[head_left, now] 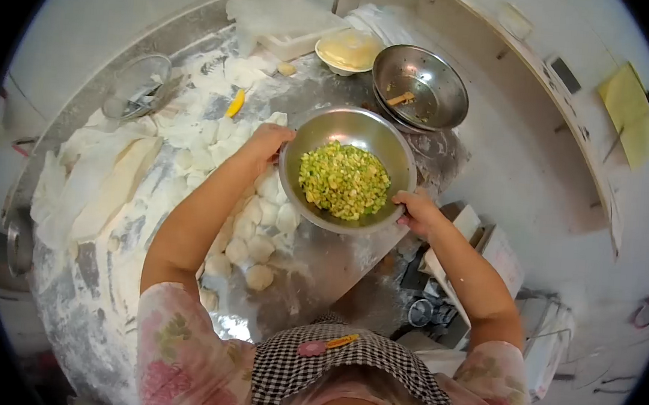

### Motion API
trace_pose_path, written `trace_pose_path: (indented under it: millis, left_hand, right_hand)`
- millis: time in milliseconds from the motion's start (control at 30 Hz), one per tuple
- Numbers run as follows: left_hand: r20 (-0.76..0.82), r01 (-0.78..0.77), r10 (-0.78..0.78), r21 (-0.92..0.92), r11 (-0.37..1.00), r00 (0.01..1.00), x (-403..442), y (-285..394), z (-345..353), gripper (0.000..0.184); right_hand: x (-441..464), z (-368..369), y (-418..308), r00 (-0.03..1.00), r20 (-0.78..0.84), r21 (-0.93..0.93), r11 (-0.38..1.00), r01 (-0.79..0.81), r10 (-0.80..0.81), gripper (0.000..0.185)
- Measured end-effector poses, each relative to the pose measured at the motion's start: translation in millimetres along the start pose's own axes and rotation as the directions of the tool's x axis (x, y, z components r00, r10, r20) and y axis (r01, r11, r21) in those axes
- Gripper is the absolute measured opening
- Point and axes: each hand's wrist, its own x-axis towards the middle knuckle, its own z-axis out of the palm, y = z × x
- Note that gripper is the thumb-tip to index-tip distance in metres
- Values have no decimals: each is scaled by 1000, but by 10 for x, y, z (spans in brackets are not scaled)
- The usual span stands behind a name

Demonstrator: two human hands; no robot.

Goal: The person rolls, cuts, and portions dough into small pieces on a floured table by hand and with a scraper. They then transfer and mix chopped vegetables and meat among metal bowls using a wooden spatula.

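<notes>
A metal mixing bowl (317, 133) holds a heap of chopped green vegetable (345, 180) with pale yellowish bits. On its left rim my left hand (270, 140) is closed, the fingers partly hidden behind the bowl. My right hand (417, 210) grips the lower right rim, thumb on the near side. The bowl is tilted a little towards me, over the right part of the floured table. To its left, partly beneath my left forearm, lie several round dough pieces (261, 249) dusted with flour.
Two stacked metal bowls (440, 98), the upper with a wooden-looking piece inside, stand at the back right. Beside them are a bowl of yellow food (349, 50) and a white tray (298, 44). A yellow scraper-like piece (235, 103), a glass-like bowl (130, 102) and cloth (115, 188) lie left.
</notes>
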Motion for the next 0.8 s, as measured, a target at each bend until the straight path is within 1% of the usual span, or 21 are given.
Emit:
trace_pose_path:
  millis: [33,67,100,133,200,233,267,300,367,400,500,533,567,600,633,667,700,733,767,800]
  left_hand:
    - [-18,-12,12,-10,1000,1000,126,-4,-165,14]
    - [-31,8,-8,-4,1000,999,225,-23,-331,14]
    - [-66,77,-78,-10,997,995,532,24,441,14]
    - [-77,91,-90,0,996,993,653,30,417,14]
    - [-85,89,-95,-78,993,992,954,-4,292,13]
    - [-90,92,-102,-114,989,991,960,50,306,13]
    - [-133,85,-81,27,996,988,946,136,294,12]
    - [-139,85,-81,20,996,987,929,170,304,12]
    - [-155,71,-70,-1,997,985,936,200,308,12]
    - [-158,12,-8,26,1000,987,918,223,318,12]
    - [-174,-129,148,117,985,974,869,336,327,14]
    - [-182,-165,190,145,976,965,853,435,368,15]
    - [-152,-152,183,192,969,971,802,590,410,15]
    - [-124,-142,176,240,960,977,753,750,472,16]
    - [-186,-152,186,182,971,965,739,848,593,18]
    - [-251,-170,197,123,978,948,741,948,712,20]
    - [-185,-203,228,149,968,956,764,1084,746,24]
    - [-110,-238,260,178,955,959,751,1227,790,28]
    - [-101,-246,263,153,957,960,661,1392,932,29]
    - [-85,-253,264,125,959,961,593,1515,1083,31]
  right_hand:
    - [100,150,-35,1000,13,-2,1000,6,-6,16]
    - [208,304,-75,999,35,-2,1000,-2,2,16]
    - [567,-464,-271,995,77,-17,998,-58,59,16]
    - [695,-408,-349,996,74,-19,998,-56,57,18]
    - [927,-323,-474,997,54,-13,999,-50,51,23]
    - [1048,-333,-504,995,79,-45,997,-58,61,27]
    - [1161,-361,-541,992,105,-77,995,-61,70,31]
    - [1221,-394,-565,988,133,-114,992,-58,74,36]
    - [1117,-372,-784,993,109,-223,975,-24,49,37]
    - [1019,-358,-904,994,102,-276,961,-9,38,38]
    - [936,-445,-1165,998,60,-359,932,48,-28,33]
    - [987,-548,-1220,993,116,-356,933,47,-6,31]
    - [1031,-663,-1263,984,177,-355,934,47,18,29]
    - [948,-699,-1360,984,177,-338,939,54,7,25]
    - [850,-734,-1512,984,179,-323,944,68,-10,21]
    - [823,-888,-1646,971,237,-320,945,68,10,23]
    - [793,-1028,-1778,955,294,-316,946,73,25,25]
    - [663,-1070,-1867,965,262,-208,975,73,-16,21]
    - [547,-1135,-1895,974,221,-91,993,73,-52,17]
    - [523,-1252,-1894,985,162,-15,998,59,-56,12]
